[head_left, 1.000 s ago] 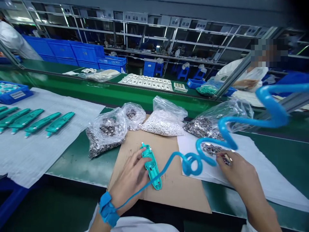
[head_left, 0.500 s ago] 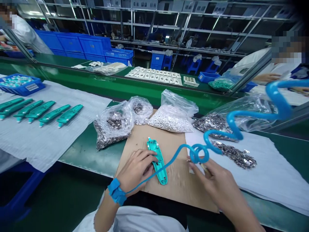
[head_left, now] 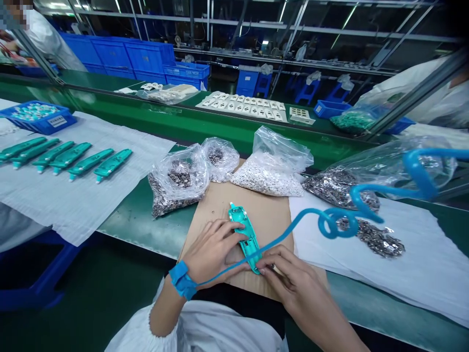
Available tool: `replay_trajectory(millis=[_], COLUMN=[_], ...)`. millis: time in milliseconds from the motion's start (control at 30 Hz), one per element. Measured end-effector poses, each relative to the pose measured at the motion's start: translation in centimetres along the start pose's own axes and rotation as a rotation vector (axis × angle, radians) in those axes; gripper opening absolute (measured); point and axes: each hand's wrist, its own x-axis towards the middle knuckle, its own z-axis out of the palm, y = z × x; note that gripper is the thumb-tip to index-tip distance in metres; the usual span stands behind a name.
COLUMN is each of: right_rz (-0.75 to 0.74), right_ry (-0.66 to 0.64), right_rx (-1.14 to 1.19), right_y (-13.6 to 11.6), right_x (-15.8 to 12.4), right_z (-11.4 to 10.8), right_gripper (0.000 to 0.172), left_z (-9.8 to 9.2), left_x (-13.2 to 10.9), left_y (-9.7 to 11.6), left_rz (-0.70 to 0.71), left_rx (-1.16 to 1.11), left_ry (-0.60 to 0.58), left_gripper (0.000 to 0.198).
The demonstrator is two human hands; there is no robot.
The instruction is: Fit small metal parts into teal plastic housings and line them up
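Observation:
A teal plastic housing (head_left: 245,234) lies on a brown cardboard sheet (head_left: 267,215). My left hand (head_left: 214,252) grips its left side with curled fingers; a blue wrist strap (head_left: 181,281) with a coiled blue cord (head_left: 337,220) sits on that wrist. My right hand (head_left: 289,278) pinches at the housing's near end; whatever small part is in its fingertips is too small to make out. A loose pile of small metal parts (head_left: 377,239) lies on white foam sheet (head_left: 410,259) to the right.
Several clear bags of small parts (head_left: 179,178) (head_left: 269,168) (head_left: 351,183) stand behind the cardboard. A row of teal housings (head_left: 69,159) lies on white foam at left, near a blue bin (head_left: 38,117). A green conveyor (head_left: 176,124) carries white plates (head_left: 244,105). Other people in white work behind.
My right hand left the metal parts pile at right and came across to the near end of the teal housing. My left hand stayed on the housing.

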Motion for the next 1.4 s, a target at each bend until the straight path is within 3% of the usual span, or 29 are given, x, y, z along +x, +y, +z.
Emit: replay_trajectory(millis=[267, 733, 1167, 1400], right_rz=[-0.014, -0.132, -0.073, -0.154], right_ry=[0.12, 0.095, 0.036, -0.023], right_rx=[-0.104, -0.366, -0.432, -0.406], right_y=[-0.1, 0.3, 0.0, 0.1], right_x=[-0.8, -0.7, -1.0, -0.7], right_z=[1.0, 1.1, 1.0, 0.4], right_gripper=[0.016, 0.014, 0.018, 0.019], left_z=[0.1, 0.6, 0.7, 0.8], left_x=[0.0, -0.1, 0.0, -0.1], left_y=[-0.1, -0.4, -0.5, -0.6], left_rz=[0.003, 0.013, 0.032, 0.031], left_rx=[0.026, 0.003, 0.008, -0.005], left_ry=[0.027, 0.034, 0.047, 0.044], left_gripper=[0.044, 0.044, 0.046, 0.046])
